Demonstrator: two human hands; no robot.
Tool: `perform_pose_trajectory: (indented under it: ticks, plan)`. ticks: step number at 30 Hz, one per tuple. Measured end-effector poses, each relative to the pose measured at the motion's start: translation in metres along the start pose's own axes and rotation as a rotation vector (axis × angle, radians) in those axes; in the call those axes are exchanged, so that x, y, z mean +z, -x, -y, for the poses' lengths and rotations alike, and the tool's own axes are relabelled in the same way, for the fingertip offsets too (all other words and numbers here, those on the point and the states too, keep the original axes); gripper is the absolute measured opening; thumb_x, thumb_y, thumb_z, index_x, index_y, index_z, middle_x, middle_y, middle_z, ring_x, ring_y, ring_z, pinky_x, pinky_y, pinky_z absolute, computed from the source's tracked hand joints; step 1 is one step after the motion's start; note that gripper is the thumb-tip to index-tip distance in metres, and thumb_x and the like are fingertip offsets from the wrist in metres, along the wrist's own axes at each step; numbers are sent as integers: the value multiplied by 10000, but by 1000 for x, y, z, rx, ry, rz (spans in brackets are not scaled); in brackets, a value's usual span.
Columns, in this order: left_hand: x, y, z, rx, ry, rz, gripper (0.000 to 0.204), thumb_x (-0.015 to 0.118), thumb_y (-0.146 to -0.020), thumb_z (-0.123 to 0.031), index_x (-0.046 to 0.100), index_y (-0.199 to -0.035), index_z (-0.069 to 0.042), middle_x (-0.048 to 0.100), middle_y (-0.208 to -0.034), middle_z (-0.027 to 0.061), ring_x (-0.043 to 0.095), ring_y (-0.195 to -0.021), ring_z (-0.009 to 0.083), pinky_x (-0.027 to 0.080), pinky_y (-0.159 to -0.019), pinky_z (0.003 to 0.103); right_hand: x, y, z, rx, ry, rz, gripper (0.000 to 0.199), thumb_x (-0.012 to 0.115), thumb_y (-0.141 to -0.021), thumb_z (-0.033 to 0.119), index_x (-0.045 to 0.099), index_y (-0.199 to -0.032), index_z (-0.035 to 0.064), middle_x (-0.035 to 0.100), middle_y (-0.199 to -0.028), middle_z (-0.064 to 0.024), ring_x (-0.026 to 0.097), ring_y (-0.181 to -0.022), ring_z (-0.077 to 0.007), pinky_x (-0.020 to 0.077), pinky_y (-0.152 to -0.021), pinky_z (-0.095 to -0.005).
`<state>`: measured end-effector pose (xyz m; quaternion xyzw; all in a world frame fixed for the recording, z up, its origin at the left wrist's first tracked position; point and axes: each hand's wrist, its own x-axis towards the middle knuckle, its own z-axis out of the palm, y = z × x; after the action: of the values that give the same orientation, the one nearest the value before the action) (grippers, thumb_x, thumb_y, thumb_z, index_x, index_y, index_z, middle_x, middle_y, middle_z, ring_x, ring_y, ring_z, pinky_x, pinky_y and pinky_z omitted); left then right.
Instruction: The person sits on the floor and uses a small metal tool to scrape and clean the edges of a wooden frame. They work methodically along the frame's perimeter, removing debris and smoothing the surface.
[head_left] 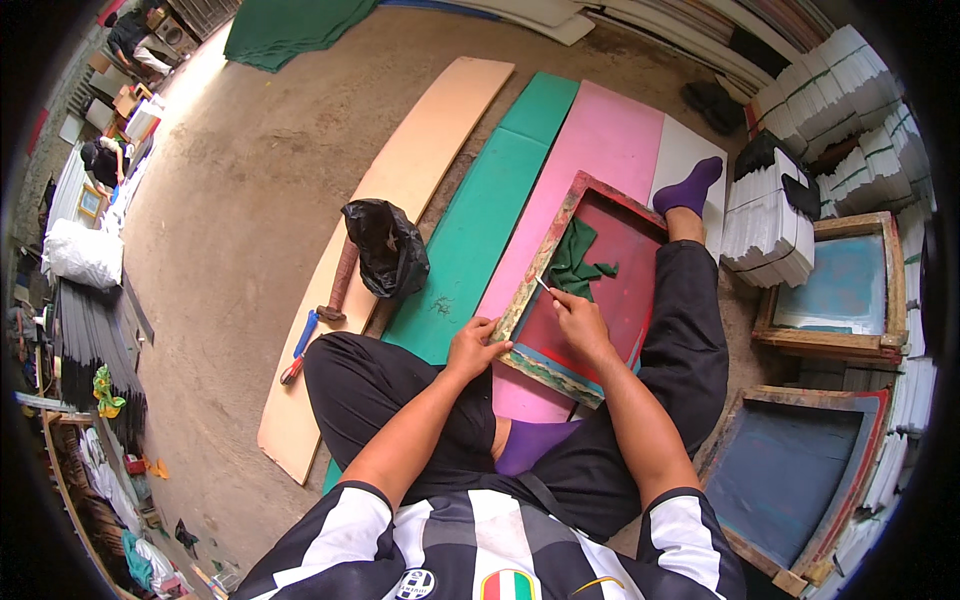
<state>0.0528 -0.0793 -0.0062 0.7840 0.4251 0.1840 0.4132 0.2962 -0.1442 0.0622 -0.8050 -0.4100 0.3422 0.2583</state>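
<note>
A wooden screen-printing frame (630, 360) with red mesh lies tilted between my legs, its wood smeared with dried paint. My left hand (476, 348) grips the frame's near left side, thumb on top of the wood. My right hand (582, 326) is closed on a thin, pale tool (542, 284) whose tip is at the inner edge of the frame's left side. What kind of tool it is cannot be made out, as my fingers cover most of it. Just beyond that hand, a crumpled dark green cloth (574, 262) rests on the mesh.
Peach (400, 190), green (500, 170) and pink (605, 135) boards lie beneath me. On the left are a black plastic bag (385, 250), a hammer (341, 285) and blue-handled pliers (304, 335). Right: more frames (790, 470) and stacked white sheets (765, 225). Two people are far left.
</note>
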Motion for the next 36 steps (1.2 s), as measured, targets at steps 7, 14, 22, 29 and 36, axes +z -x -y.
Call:
perform_pose_trajectory:
  ticks: [7,14,22,29,36]
  plan:
    - [-3,0,-2,-4,-8,15,591,853,-771,-384,718,-1269,-95,681,-1088,88,674,-833,245,550,-766,360,-6,9,26,40,164,7,355,575,-999,296,678,-1329,217,722,-1148,-192,688,-1086,-381,535,-946,-455]
    - [-1,-3,-5,9,-34,24,588,850,-776,-373,712,-1275,-94,675,-1104,90,677,-841,251,548,-761,364,12,-1,-2,-102,-101,-71,350,565,-1001,266,680,-1328,219,722,-1103,-237,691,-1035,-422,540,-919,-485]
    - [-3,-2,-10,-18,-25,29,588,851,-778,-367,708,-1278,-92,686,-1077,85,678,-847,247,550,-767,358,21,-18,-34,-134,-282,23,420,599,-977,205,629,-1388,122,711,-1178,-239,699,-1095,-379,528,-939,-455]
    - [-2,0,-3,10,-16,3,577,849,-784,-366,712,-1276,-97,683,-1062,88,676,-847,247,550,-769,356,11,-14,-19,224,-607,225,375,561,-1035,238,646,-1396,184,639,-720,-29,554,-555,-124,462,-528,-302]
    - [-2,-2,-4,12,-36,19,573,846,-788,-369,713,-1276,-99,681,-1055,89,673,-841,247,548,-768,357,11,-19,-31,60,-363,75,342,554,-1033,289,683,-1344,226,695,-848,-102,641,-678,-215,514,-626,-347]
